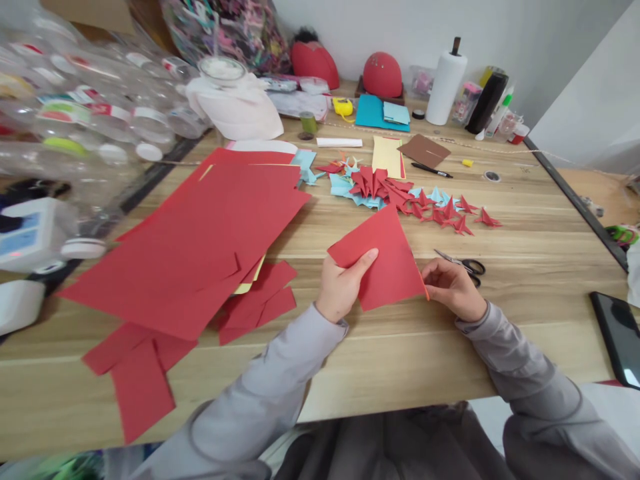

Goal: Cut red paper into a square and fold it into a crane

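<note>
A squarish sheet of red paper (383, 257) is raised above the table in front of me. My left hand (343, 283) grips its left side, thumb on top and fingers hidden behind. At the paper's lower right corner, the thumb and fingers of my right hand (453, 288) are pinched together on its edge, where a thin orange-red sliver shows. Just beyond my right hand lie scissors with black handles (473, 267), partly covered by it. Past the paper sit several small folded red paper pieces (443, 212), mixed with light blue ones (350, 188).
Large red sheets (200, 233) are stacked at the left, with cut red pieces (143, 380) around them. Plastic bottles (100, 120) crowd the far left. A phone (617, 337) lies at the right edge. Behind are a black pen (431, 170), brown paper (425, 151) and a white bottle (447, 87).
</note>
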Tool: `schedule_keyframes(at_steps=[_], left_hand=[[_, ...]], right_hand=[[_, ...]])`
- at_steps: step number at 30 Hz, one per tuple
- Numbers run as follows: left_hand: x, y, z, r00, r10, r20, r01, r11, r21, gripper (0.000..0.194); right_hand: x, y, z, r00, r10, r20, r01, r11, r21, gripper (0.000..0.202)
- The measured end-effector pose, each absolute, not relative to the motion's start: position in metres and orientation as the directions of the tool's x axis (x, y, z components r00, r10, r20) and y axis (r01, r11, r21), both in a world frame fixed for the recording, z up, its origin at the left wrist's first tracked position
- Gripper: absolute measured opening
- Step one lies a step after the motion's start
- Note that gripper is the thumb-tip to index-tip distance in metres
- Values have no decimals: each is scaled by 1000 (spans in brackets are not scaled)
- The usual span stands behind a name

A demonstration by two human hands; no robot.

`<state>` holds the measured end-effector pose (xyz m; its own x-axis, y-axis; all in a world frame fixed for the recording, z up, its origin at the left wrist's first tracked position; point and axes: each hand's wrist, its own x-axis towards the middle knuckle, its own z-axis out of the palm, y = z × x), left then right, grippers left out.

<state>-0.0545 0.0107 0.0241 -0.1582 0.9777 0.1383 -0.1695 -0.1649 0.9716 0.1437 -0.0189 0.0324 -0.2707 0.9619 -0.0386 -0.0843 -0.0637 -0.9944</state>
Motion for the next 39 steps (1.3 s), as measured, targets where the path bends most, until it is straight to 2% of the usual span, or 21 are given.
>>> schedule_keyframes(at_steps=[9, 39], left_hand=[[-55, 10, 24, -152, 977, 149, -129, -169, 977, 26], [-54, 10, 24, -151, 988, 22, -235, -57, 970, 32]], right_hand=[[144, -19, 34, -279, 959, -52, -77, -76, -994, 34], [138, -19, 32, -244, 969, -45, -32, -54, -998, 34]])
